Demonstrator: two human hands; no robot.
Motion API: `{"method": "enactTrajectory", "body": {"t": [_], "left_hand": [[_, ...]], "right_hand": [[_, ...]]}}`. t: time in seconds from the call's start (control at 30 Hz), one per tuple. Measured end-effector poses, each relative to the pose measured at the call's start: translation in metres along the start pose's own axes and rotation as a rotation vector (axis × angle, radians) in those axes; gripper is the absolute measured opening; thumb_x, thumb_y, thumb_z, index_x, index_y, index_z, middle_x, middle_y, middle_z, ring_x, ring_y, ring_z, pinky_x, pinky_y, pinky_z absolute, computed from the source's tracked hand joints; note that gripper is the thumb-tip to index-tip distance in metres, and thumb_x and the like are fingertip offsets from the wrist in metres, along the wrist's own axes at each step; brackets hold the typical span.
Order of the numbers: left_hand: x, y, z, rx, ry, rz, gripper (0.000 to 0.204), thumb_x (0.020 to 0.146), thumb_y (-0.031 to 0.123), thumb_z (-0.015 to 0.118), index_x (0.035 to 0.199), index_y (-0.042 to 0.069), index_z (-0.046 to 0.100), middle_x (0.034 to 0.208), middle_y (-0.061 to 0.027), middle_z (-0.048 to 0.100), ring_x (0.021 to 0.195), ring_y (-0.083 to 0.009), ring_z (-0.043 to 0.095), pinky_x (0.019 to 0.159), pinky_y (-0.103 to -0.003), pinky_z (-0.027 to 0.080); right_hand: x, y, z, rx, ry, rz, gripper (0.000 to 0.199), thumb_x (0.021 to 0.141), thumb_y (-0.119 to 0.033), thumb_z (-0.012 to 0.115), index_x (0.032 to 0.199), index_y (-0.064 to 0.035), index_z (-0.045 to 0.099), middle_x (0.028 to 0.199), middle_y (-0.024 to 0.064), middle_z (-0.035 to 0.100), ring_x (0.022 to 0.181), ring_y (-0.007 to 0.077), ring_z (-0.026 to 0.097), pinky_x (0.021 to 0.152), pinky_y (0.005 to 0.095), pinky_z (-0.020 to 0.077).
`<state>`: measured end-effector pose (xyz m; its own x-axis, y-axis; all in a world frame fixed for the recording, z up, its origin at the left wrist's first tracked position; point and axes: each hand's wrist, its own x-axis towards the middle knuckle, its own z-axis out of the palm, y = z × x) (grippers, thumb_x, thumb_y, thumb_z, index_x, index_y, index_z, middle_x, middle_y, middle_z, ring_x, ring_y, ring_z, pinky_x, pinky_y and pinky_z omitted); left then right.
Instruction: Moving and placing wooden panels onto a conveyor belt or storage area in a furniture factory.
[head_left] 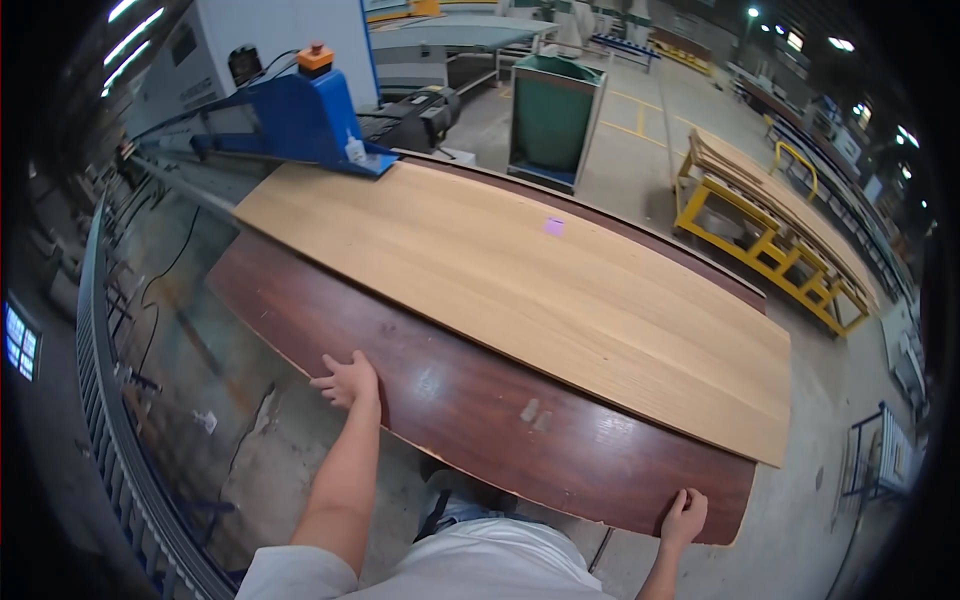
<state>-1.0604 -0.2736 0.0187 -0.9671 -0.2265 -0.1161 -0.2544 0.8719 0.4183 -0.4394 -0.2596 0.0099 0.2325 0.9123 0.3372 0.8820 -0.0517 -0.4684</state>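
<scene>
2 panels lie stacked in front of the person: 1 dark red-brown panel (470,400) underneath and 1 pale oak-coloured panel (520,280) on top, shifted away so a wide strip of the dark one shows along the near side. 1 small purple sticker (554,226) sits on the pale panel. At the far left end stands 1 blue machine head (300,115), touching the pale panel's corner. Behind are 1 green bin (553,120) and 1 yellow rack (770,245) loaded with more boards.

The near edge of the dark panel juts out over bare concrete floor (250,430); open floor also lies beyond the right end.

2 hands hold that near edge. The left hand (348,380) lies flat on top, fingers spread and gripping the edge, arm stretched forward. The right hand (685,512) has its fingers curled over the edge near the right corner.
</scene>
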Motion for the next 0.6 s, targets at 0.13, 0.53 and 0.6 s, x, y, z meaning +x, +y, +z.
{"method": "enactTrajectory", "body": {"t": [0.13,0.53,0.6], "left_hand": [[0.006,-0.005,-0.005,-0.018,-0.007,-0.007,0.075,0.087,0.052,0.058,0.153,0.025,0.035,0.157,-0.0333,0.014,0.135,-0.0462,0.037,0.106,-0.053,0.037],[0.0,0.001,-0.005,0.021,0.013,-0.04,0.074,0.084,0.052,0.06,0.15,0.025,0.04,0.157,-0.031,0.015,0.13,-0.0421,0.042,0.104,-0.047,0.038],[0.0,0.001,-0.005,0.018,0.029,-0.035,0.073,0.085,0.051,0.059,0.15,0.025,0.04,0.157,-0.0307,0.015,0.129,-0.0425,0.043,0.104,-0.047,0.039]], "right_hand": [[0.005,-0.009,0.011,0.095,-0.065,0.006,0.014,0.092,-0.012,0.062,0.096,0.0018,0.064,0.09,0.0123,0.062,0.082,0.0268,0.061,0.075,0.0367,0.0488],[0.011,-0.132,0.068,0.272,-0.288,-0.524,0.006,0.082,-0.011,0.069,0.084,-0.0052,0.068,0.077,0.0142,0.062,0.072,0.0342,0.062,0.066,0.0433,0.0474],[0.013,-0.155,0.077,0.373,-0.349,-0.513,0.007,0.083,-0.011,0.069,0.086,-0.0051,0.068,0.079,0.0145,0.064,0.074,0.0342,0.063,0.067,0.0425,0.049]]}}
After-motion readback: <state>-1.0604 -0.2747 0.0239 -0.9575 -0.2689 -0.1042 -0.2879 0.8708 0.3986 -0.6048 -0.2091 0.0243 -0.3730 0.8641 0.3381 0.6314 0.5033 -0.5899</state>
